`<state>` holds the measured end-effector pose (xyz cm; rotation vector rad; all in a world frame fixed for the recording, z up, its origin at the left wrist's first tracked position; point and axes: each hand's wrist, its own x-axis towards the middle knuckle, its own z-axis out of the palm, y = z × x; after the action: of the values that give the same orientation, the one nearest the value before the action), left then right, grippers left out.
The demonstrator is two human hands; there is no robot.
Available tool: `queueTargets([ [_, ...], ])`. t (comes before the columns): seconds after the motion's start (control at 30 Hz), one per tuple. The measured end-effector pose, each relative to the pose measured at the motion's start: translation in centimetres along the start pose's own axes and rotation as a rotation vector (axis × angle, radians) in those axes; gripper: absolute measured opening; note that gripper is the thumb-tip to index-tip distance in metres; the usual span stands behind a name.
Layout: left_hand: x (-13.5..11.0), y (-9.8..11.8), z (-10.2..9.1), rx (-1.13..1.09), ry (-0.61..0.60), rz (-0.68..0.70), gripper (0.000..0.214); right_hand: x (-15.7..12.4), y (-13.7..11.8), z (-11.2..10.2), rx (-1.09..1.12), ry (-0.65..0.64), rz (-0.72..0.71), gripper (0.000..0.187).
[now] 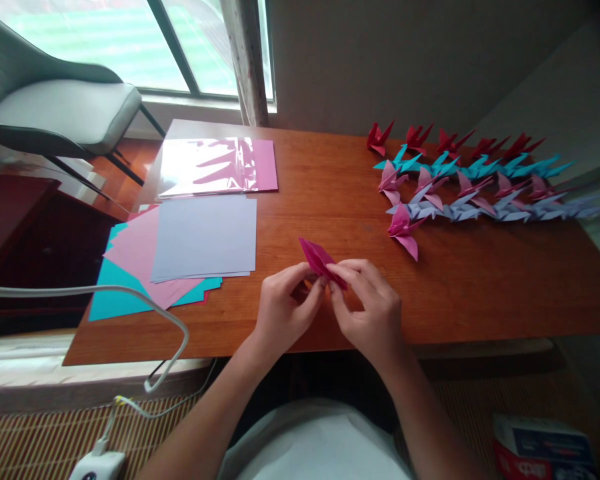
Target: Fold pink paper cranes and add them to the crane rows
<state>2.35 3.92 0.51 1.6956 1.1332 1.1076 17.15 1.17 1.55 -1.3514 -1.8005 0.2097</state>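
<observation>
A partly folded magenta origami paper (316, 256) is held above the front of the wooden table, its pointed end tilted up to the left. My left hand (287, 300) pinches its lower left edge between thumb and fingers. On the other side my right hand (367, 300) grips the lower right part, fingertips on top and thumb below. The two thumbs nearly meet under the paper, and the fingers hide its lower folds. To the right stands a finished magenta paper crane (404, 233), apart from both hands.
Rows of red cranes (447, 141), turquoise cranes (443, 163), pink cranes (430, 187) and lavender cranes (460, 210) line the table's right side. Lavender sheets (205, 237) overlap pink and turquoise sheets (115, 293) at left, below a plastic paper pack (205, 167). A white cable (180, 327) crosses the left front.
</observation>
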Motion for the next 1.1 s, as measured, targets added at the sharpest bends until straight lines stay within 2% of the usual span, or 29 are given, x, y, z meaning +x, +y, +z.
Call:
queueTargets([
  [0.3,-0.3,-0.2,0.1,0.124,0.048,0.171,0.015,0.2,0.1,0.0,-0.015,0.07,0.048,0.019],
  [0.37,-0.3,-0.1,0.1,0.121,0.052,0.178,0.016,0.1,0.1,-0.2,0.05,0.081,0.085,0.018],
  [0.57,-0.1,0.1,0.0,0.028,0.074,0.158,0.014,-0.1,0.5,0.0,0.376,0.073,0.328,0.01],
  [0.77,-0.1,0.3,0.0,-0.083,0.02,0.176,0.02,-0.3,1.1,0.3,0.618,0.041,0.436,0.011],
  [0.9,-0.3,0.2,0.1,-0.125,0.027,0.159,0.021,-0.5,1.1,0.4,0.689,0.026,0.496,0.011],
  [1.1,-0.3,-0.2,0.1,-0.131,0.117,0.142,0.025,-0.7,1.2,0.7,0.74,0.022,0.551,0.013],
])
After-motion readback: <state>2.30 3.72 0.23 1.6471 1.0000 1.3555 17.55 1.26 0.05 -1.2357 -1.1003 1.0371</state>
